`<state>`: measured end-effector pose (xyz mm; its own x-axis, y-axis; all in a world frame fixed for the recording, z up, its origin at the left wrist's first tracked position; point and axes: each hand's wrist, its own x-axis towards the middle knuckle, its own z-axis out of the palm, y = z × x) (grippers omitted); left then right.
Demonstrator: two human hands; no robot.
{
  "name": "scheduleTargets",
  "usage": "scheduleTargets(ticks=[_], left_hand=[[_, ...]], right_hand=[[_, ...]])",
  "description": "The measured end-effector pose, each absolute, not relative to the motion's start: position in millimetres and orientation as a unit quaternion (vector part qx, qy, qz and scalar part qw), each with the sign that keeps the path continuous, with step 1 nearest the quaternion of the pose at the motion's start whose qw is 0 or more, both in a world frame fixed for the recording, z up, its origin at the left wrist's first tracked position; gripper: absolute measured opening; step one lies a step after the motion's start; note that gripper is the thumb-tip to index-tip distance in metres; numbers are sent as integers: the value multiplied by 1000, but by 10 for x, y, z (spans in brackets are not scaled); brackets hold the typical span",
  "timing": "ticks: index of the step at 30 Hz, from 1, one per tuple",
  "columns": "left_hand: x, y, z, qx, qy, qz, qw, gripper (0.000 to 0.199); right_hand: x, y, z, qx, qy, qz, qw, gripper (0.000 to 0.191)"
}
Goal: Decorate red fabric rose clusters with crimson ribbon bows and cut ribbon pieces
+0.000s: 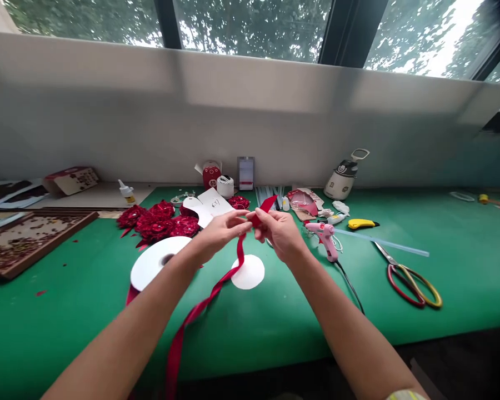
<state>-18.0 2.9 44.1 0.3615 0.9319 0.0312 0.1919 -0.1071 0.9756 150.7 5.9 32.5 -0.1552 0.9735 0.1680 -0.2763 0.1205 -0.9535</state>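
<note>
- Near the middle of the frame, the left hand [223, 230] and right hand [278, 229] meet above the counter [291, 333], fingers drawn in and pinching a red ribbon [195, 312] between them.
- From there the ribbon trails, twisting, past the left edge of a white paper disc [250, 271] and off the bottom of the frame.
- The widest bare green I can see lies at the far right; there's more at lower left, outside the left forearm, and between the forearms.
- The counter's front edge runs from bottom centre up to the right, dark below it.
- Right of centre, a pink glue gun [325, 236], a clear stick [383, 243], a yellow cutter [359, 223] and open scissors [394, 263] crowd the right forearm's outer side.
- Left of centre, a white spool [148, 265] sits partly behind the left forearm, glittery red flowers [154, 222] just beyond.
- A wooden tray [54, 247] reaches the left border.
- A pale wall [250, 125] rises behind, windows [250, 28] and trees above.
</note>
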Motion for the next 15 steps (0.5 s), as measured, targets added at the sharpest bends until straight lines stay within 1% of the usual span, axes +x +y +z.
scheduleTargets(ticks=[1,2,4,6,10,15], left_hand=[[-91,90,380,619,414,347,570,44],[-20,138,313,592,404,345,606,39],[69,195,173,554,397,352,641,33],[108,222,51,539,396,359,651,31],[111,259,-125,512,421,353,661,31],[27,295,-243,488,447,396,637,33]], right_hand=[[1505,68,323,-353,-516,541,562,32],[1521,92,299,-371,-516,511,579,31],[1594,170,194,-414,-495,469,603,29],[1687,250,41,-439,-476,471,598,29],[1804,373,-230,-474,-439,492,584,36],[1888,459,-272,-499,-410,480,594,34]])
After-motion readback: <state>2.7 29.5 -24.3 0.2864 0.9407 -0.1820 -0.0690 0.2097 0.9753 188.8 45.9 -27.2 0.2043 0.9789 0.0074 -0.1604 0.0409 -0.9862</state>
